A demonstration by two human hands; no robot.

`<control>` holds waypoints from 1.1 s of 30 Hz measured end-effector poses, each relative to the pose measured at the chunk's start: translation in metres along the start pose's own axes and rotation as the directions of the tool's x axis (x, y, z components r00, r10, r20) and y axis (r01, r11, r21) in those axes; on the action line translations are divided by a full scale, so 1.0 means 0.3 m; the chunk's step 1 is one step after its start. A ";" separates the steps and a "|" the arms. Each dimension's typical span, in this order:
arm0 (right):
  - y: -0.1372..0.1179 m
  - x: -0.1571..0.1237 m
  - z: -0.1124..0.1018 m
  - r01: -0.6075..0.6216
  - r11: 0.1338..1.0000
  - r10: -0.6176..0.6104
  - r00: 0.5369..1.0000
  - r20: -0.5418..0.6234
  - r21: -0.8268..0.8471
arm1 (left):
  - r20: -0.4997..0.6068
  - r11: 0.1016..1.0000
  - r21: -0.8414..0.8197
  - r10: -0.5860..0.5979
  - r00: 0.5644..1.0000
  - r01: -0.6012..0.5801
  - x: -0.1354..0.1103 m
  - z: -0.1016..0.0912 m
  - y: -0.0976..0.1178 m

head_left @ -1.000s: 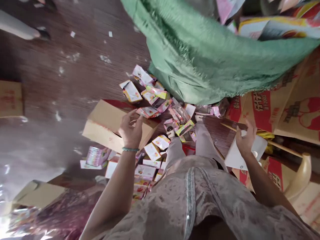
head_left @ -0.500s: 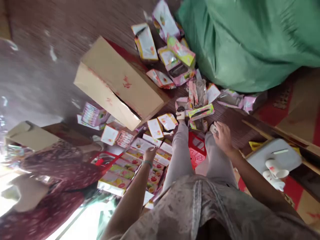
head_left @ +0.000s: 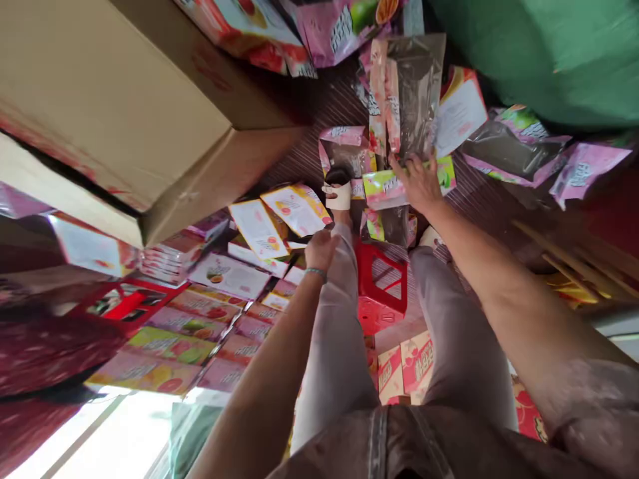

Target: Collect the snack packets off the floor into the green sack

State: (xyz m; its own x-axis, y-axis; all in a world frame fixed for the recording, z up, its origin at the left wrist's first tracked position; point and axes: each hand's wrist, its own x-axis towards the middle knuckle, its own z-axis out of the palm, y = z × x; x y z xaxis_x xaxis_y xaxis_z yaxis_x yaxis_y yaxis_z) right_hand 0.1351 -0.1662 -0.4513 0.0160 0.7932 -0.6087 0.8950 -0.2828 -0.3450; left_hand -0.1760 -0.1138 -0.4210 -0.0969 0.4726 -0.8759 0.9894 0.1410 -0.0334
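My right hand (head_left: 420, 181) reaches down with its fingers spread over a flat yellow-green fruit-print package (head_left: 387, 189) on the floor. Just beyond its fingertips lies a clear-windowed pink package (head_left: 414, 100). My left hand (head_left: 322, 250) hangs by my left shin, near white-backed cartons (head_left: 259, 229). Its fingers are blurred and partly hidden, so I cannot tell whether it holds anything. Another clear-windowed package (head_left: 387, 226) lies between my feet, and a pink-edged one (head_left: 347, 150) lies by my left foot.
A large cardboard box (head_left: 164, 106) stands at upper left. Rows of fruit-print boxes (head_left: 170, 349) lie to my left beside a red crate (head_left: 132, 299) and a person in dark red clothing (head_left: 50, 372). A red plastic stool (head_left: 382, 289) is between my legs. A green sack (head_left: 544, 60) bulges at upper right.
My right hand has left my right knee and reached forward onto the yellow-green package. My left hand has moved from the box rows toward my left shin. The view has moved closer to the floor.
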 end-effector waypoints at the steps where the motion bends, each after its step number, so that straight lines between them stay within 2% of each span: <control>1: 0.017 0.021 0.005 -0.012 1.000 0.012 1.000 0.005 -0.013 | 0.036 1.000 -0.010 -0.008 0.999 0.008 0.023 0.034 0.048; 3: 0.049 0.021 -0.006 -0.017 0.999 0.019 0.999 0.031 -0.044 | 0.121 1.000 -0.001 -0.016 0.993 0.016 0.064 0.097 0.142; 5: 0.091 -0.033 -0.029 -0.021 0.997 0.025 0.998 0.063 -0.068 | 0.183 0.998 0.055 -0.018 0.983 0.008 0.103 0.153 0.223; 7: 0.148 -0.129 -0.048 -0.058 0.996 0.064 0.995 0.083 -0.074 | 0.214 0.992 0.123 0.005 0.977 -0.032 0.147 0.204 0.280; 9: 0.219 -0.248 -0.053 -0.165 0.985 0.168 0.983 0.072 -0.056 | 0.263 0.977 0.184 0.053 0.963 -0.104 0.198 0.249 0.315; 11: 0.288 -0.371 -0.045 -0.328 0.945 0.327 0.945 0.022 0.010 | 0.337 0.955 0.231 0.100 0.936 -0.186 0.253 0.289 0.334; 14: 0.348 -0.539 -0.019 -0.549 0.795 0.572 0.820 -0.019 0.259 | 0.403 0.915 0.318 0.104 0.909 -0.246 0.326 0.329 0.353; 16: 0.338 -0.633 -0.001 -0.608 0.647 0.672 0.739 0.032 0.460 | 0.402 0.888 0.376 0.104 0.910 -0.267 0.356 0.345 0.370; 18: 0.291 -0.711 0.008 -0.619 0.535 0.705 0.702 0.101 0.575 | 0.389 0.867 0.412 0.113 0.914 -0.282 0.363 0.355 0.394; 19: 0.258 -0.741 0.005 -0.617 0.530 0.694 0.710 0.121 0.581 | 0.386 0.855 0.425 0.126 0.914 -0.297 0.359 0.360 0.407; 20: 0.222 -0.764 -0.005 -0.610 0.572 0.665 0.736 0.125 0.549 | 0.384 0.834 0.445 0.153 0.911 -0.327 0.350 0.366 0.422; 21: 0.189 -0.778 -0.022 -0.584 0.655 0.612 0.782 0.118 0.480 | 0.381 0.803 0.463 0.201 0.902 -0.375 0.338 0.372 0.437; 23: 0.143 -0.765 -0.078 -0.438 0.857 0.425 0.899 0.109 0.271 | 0.388 0.727 0.485 0.319 0.865 -0.486 0.313 0.387 0.463; 25: 0.144 -0.687 -0.154 -0.223 0.972 0.214 0.970 0.116 0.070 | 0.412 0.699 0.490 0.341 0.845 -0.521 0.297 0.402 0.482; 27: 0.202 -0.544 -0.227 -0.069 0.996 0.074 0.992 0.099 -0.055 | 0.414 0.745 0.494 0.252 0.875 -0.449 0.295 0.416 0.493; 29: 0.303 -0.359 -0.264 -0.002 0.993 0.010 0.998 0.066 -0.116 | 0.383 0.782 0.505 0.176 0.907 -0.365 0.305 0.429 0.495; 31: 0.415 -0.174 -0.248 0.095 0.987 -0.083 0.993 0.088 -0.132 | 0.349 0.796 0.500 0.177 0.920 -0.343 0.320 0.443 0.488; 33: 0.502 -0.032 -0.190 0.128 0.986 -0.115 0.986 0.123 -0.104 | 0.341 0.803 0.490 0.181 0.922 -0.339 0.336 0.455 0.468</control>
State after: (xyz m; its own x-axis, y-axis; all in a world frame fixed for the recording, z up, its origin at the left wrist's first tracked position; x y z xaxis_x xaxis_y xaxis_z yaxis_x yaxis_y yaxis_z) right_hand 0.2951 -0.1858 -0.4567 -0.1421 0.7479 -0.6485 0.9310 -0.1215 -0.3441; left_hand -0.0320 -0.1650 -0.5797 0.1264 0.1645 -0.9782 0.8804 -0.4730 0.0343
